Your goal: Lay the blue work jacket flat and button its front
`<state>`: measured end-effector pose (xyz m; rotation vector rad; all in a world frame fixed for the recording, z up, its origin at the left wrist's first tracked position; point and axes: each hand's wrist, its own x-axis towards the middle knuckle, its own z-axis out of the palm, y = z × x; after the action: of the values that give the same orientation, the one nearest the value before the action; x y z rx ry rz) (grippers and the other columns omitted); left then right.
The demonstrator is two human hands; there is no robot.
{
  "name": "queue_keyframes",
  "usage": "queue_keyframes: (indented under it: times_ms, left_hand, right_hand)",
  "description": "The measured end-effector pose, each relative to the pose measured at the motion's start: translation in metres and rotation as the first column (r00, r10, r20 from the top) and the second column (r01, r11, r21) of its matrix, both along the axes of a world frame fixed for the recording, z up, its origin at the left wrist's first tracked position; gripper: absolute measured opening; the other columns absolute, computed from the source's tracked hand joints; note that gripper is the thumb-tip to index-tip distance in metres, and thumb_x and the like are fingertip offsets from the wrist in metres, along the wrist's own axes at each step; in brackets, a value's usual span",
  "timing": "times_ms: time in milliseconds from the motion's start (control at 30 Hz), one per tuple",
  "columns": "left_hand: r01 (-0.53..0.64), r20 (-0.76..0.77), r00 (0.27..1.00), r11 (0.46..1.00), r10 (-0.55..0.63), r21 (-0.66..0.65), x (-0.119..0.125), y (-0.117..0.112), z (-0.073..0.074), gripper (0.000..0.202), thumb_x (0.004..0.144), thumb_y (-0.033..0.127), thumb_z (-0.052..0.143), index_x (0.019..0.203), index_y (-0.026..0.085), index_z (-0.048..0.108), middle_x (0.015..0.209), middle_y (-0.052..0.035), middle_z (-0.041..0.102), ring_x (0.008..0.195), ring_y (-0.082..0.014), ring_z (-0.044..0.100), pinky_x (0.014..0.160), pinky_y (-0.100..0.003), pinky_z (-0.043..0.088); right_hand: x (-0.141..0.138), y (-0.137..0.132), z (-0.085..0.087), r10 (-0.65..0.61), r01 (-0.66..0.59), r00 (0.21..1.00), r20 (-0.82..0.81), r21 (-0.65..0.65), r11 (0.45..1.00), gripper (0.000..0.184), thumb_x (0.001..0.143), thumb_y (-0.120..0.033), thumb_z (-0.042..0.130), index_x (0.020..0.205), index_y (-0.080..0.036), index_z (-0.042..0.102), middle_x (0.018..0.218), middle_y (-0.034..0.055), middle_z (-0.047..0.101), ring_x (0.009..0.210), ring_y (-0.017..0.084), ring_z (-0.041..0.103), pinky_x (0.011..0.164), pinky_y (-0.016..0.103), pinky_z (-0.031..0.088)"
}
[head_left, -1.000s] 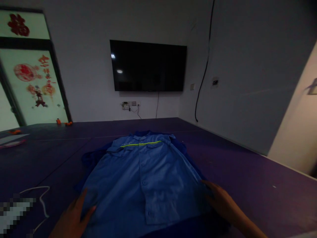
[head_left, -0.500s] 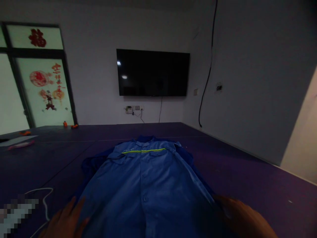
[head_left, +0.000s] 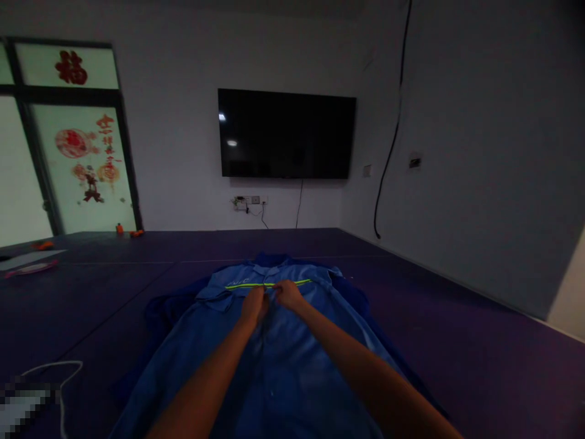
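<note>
A blue button-front work shirt (head_left: pixel 292 369) lies spread face up on the purple floor, collar pointing away from me. A yellow-green stripe (head_left: pixel 242 285) crosses its chest, and darker blue cloth (head_left: pixel 169 308) shows along both sides. Both my hands meet over the front placket at stripe height. My left hand (head_left: pixel 254 303) is closed with its fingers pinched on the placket. Just beside it, my right hand (head_left: pixel 287 294) pinches the cloth at the stripe. The fingertips are small and partly hidden, so a button between them cannot be made out.
At lower left lie a white cable (head_left: pixel 63 408) and a blurred-out flat object (head_left: pixel 22 407). Farther left are a pink-edged item (head_left: pixel 31 269) and small orange objects (head_left: pixel 136 233). A television (head_left: pixel 287 134) hangs on the far wall; a black cable (head_left: pixel 388 152) dangles at right.
Both hands have moved from the shirt's lower side edges forward and inward to the chest placket. Their fingers have closed there. The view has shifted slightly.
</note>
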<state>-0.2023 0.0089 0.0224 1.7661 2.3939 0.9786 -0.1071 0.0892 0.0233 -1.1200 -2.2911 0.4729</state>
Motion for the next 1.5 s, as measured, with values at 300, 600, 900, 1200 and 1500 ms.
queue_keyframes:
  times_ms: [300,600,900,1200,1500]
  left_hand:
    - [-0.096,0.168,0.984,0.975,0.062,0.199,-0.026,0.095,-0.033,0.025,0.075,0.011,0.045,0.093,0.007,0.061,0.098,-0.0150,0.063,0.098,-0.0202,0.056,0.083,-0.027,0.041]
    - [-0.134,0.345,0.938,0.954,0.036,0.267,-0.042,0.106,-0.070,0.030,0.070,0.007,0.047,0.095,0.011,0.064,0.101,-0.0119,0.064,0.098,-0.0191,0.057,0.087,-0.030,0.041]
    - [-0.082,0.397,0.917,0.961,-0.031,0.266,-0.054,0.106,-0.067,0.031,0.067,0.004,0.048,0.090,0.014,0.066,0.097,-0.0091,0.066,0.090,-0.0161,0.061,0.082,-0.027,0.045]
    - [-0.082,0.400,0.916,0.962,-0.030,0.260,-0.057,0.106,-0.065,0.030,0.066,0.004,0.050,0.086,0.016,0.068,0.093,-0.0054,0.068,0.089,-0.0156,0.061,0.081,-0.027,0.045]
    - [-0.082,0.419,0.907,0.954,-0.049,0.288,-0.056,0.105,-0.064,0.029,0.067,0.006,0.049,0.088,0.016,0.067,0.096,-0.0052,0.067,0.088,-0.0153,0.061,0.080,-0.026,0.046]
  right_hand:
    - [-0.049,0.073,-0.046,-0.093,0.099,0.991,-0.099,0.061,0.993,0.030,0.073,-0.006,0.042,0.084,-0.015,0.068,0.087,0.0083,0.068,0.083,0.017,0.062,0.074,0.022,0.044]
    - [-0.052,0.075,-0.069,-0.110,0.114,0.993,-0.049,0.088,0.990,0.023,0.074,-0.017,0.051,0.089,-0.020,0.067,0.093,0.0056,0.066,0.089,0.016,0.058,0.077,0.022,0.041]
    - [-0.059,0.063,-0.067,-0.158,0.163,0.985,-0.074,0.066,0.984,0.023,0.074,-0.016,0.051,0.090,-0.017,0.067,0.094,0.0098,0.065,0.092,0.018,0.057,0.082,0.024,0.039]
    - [-0.059,0.064,-0.065,-0.170,0.176,0.976,-0.135,0.032,0.984,0.023,0.074,-0.013,0.048,0.088,-0.016,0.066,0.091,0.0067,0.066,0.088,0.016,0.059,0.078,0.023,0.041]
    - [-0.060,0.067,-0.064,-0.176,0.181,0.962,-0.211,0.006,0.983,0.013,0.070,-0.019,0.057,0.079,-0.016,0.065,0.084,0.0045,0.066,0.082,0.015,0.059,0.071,0.021,0.042]
